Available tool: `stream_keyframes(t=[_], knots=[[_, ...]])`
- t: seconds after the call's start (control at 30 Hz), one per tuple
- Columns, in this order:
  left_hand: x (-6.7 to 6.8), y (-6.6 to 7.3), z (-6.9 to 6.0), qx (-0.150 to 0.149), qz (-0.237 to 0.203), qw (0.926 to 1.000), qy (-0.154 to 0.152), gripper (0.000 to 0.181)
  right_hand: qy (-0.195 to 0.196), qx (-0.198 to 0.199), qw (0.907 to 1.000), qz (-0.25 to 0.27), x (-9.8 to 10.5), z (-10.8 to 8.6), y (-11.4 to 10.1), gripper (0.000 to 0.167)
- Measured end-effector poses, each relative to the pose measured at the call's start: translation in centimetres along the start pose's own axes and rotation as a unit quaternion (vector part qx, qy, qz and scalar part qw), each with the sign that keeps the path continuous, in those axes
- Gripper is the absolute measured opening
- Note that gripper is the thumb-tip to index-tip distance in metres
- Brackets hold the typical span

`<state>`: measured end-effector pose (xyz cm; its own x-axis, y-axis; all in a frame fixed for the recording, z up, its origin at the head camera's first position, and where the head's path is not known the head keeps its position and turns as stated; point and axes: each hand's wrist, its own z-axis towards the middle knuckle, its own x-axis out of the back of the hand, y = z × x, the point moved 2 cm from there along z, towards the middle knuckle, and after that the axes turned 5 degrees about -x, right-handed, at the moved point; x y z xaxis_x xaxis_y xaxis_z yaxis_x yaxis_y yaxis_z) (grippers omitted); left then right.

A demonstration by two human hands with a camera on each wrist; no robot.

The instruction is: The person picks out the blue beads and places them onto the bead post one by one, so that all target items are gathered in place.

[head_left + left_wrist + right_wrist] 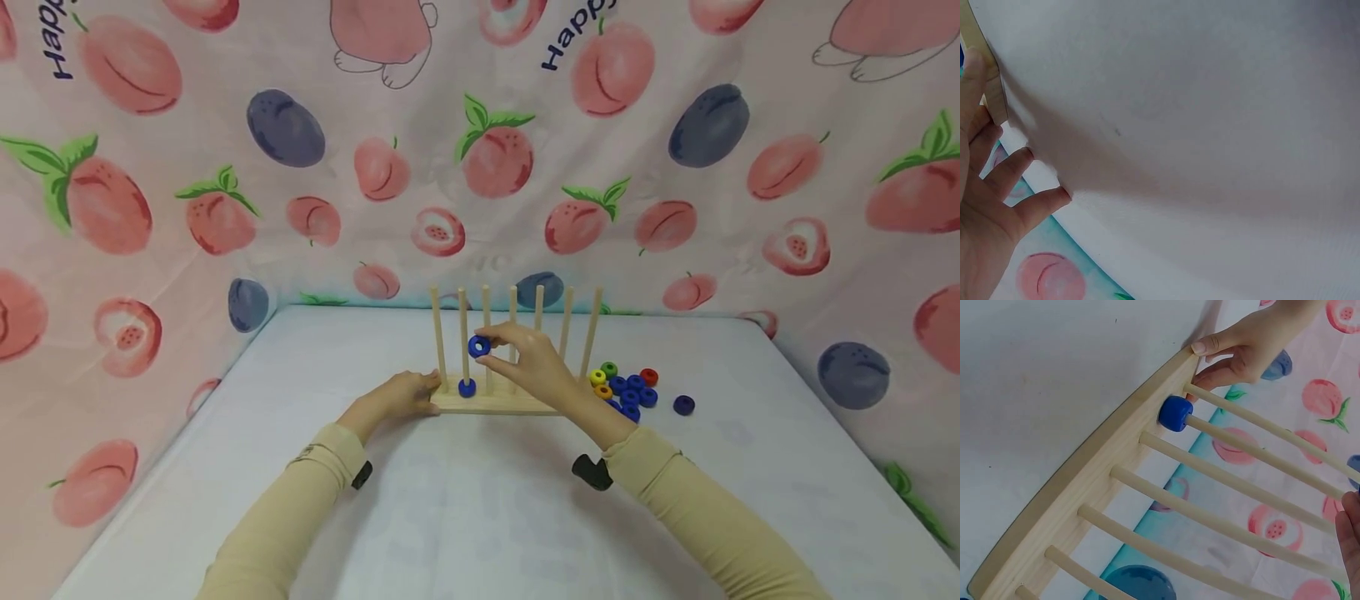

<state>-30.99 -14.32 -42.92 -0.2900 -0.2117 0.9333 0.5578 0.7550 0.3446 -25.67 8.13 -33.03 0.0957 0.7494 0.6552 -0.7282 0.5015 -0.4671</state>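
Observation:
A wooden peg rack (pixel 502 404) with several upright rods stands on the white table. My left hand (pixel 401 394) grips the left end of its base; the right wrist view shows the left thumb (pixel 1210 345) on the front face and fingers behind. One blue bead (pixel 467 388) sits at the bottom of the second rod from the left. Between thumb and fingertips, my right hand (pixel 536 360) pinches another blue bead (pixel 472 347), its hole facing the head camera. This bead is just right of the second rod, below the rod's top.
Loose beads lie right of the rack: several blue beads (pixel 630 397), a red bead (pixel 648 377), a green bead (pixel 609 368), a yellow bead (pixel 597 377) and an orange bead (pixel 602 391). A dark blue bead (pixel 684 405) lies apart. Behind the table hangs a fruit-patterned cloth (pixel 420 108).

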Motion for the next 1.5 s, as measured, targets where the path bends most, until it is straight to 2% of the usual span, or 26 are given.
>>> stream_keyframes(t=[0.27,0.6,0.97,1.3,1.5], knots=[[-0.1,0.1,-0.1,0.012,-0.004,0.9999,0.003,0.062,-0.002,-0.002,0.9999,-0.010,0.0,0.6,-0.1,0.035],[0.2,0.1,-0.1,0.006,0.001,1.0000,0.005,0.061,0.017,-0.018,0.9997,-0.010,0.1,1.6,-0.7,0.038],[0.1,0.1,-0.1,0.030,-0.014,0.9995,0.001,0.063,0.038,-0.009,0.9992,-0.004,0.0,2.5,-1.5,0.034],[0.1,0.1,-0.4,0.037,-0.025,0.9990,0.004,0.062,0.110,0.013,0.9937,-0.014,0.0,3.5,-1.1,0.034],[0.1,0.1,-0.4,0.035,-0.027,0.9990,0.002,0.063,0.122,0.017,0.9919,-0.029,0.0,4.1,-1.0,0.034]])
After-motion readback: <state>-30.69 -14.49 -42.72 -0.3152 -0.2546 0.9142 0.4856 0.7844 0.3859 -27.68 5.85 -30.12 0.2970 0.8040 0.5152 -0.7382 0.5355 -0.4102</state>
